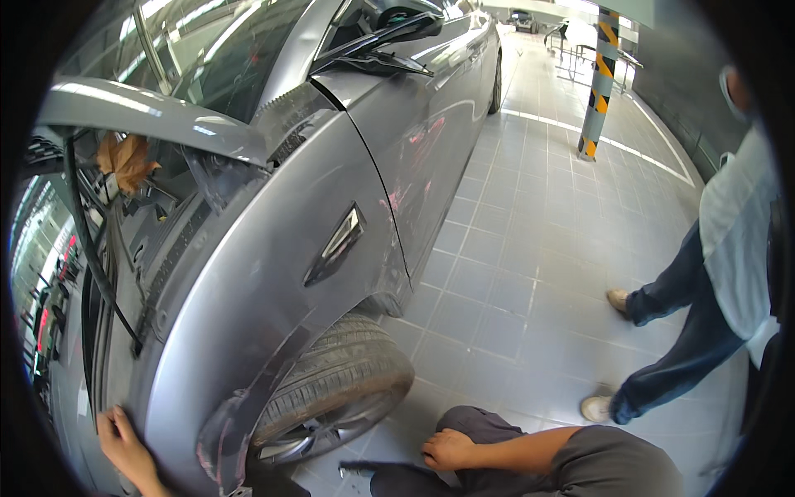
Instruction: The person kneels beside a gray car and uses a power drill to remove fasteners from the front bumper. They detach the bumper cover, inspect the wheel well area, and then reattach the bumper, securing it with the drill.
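Observation:
My left hand [126,447] lies against the inner edge of a grey car's front fender [240,248], thumb and a finger slightly apart. My right hand [450,450] rests on my bent knee with its fingers curled in; what they may hold is hidden. Beside it, low down, a thin dark bar-like thing [364,469] points left; its kind is unclear. The fender has a scuffed, cracked-looking patch [222,439] at the wheel arch's front. Above the arch sits a shiny vent trim [337,243]. The front tyre [331,373] is turned outward.
The raised hood [149,112] overhangs the engine bay, where a brown dry leaf [126,163] lies. Pink scratches mark the front door [435,145]. At right, a person in dark trousers [675,331] stands on grey floor tiles [497,273]. Farther back is a striped pillar [599,91].

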`<state>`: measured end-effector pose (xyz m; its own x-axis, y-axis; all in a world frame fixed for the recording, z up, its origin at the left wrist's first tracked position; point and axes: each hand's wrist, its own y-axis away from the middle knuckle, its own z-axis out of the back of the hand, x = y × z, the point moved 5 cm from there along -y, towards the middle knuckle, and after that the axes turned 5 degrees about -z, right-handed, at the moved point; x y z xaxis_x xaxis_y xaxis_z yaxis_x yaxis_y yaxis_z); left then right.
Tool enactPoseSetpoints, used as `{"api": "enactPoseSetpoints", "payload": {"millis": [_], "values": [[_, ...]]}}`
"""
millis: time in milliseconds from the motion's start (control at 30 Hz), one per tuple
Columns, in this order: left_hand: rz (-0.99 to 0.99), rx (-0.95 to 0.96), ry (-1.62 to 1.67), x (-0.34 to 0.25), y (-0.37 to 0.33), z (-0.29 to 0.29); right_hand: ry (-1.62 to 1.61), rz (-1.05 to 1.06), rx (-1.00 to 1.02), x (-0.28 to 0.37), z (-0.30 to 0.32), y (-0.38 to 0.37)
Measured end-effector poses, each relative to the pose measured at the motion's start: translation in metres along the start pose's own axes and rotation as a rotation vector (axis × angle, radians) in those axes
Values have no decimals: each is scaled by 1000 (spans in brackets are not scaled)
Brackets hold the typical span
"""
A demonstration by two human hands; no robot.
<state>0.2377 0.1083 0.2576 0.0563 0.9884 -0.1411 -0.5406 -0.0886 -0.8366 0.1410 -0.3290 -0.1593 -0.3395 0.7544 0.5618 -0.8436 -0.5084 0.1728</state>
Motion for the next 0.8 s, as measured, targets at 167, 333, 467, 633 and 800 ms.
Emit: {"api": "enactPoseSetpoints", "payload": {"millis": [167, 333, 467, 633, 800], "values": [[105, 168, 76, -25, -12, -8, -321, -324, 190, -20, 44, 36], [275, 226, 175, -22, -27, 5, -336, -625, 204, -26, 188, 41], [377, 295, 205, -78, -42, 21, -372, -770, -106, -87, 349, 25], [735, 676, 168, -214, 34, 5, -475, -808, -392, -204, 502, 12], [1220, 1010, 441, -421, 50, -65, -853, -810, -450, -298, 648, -26]]}}
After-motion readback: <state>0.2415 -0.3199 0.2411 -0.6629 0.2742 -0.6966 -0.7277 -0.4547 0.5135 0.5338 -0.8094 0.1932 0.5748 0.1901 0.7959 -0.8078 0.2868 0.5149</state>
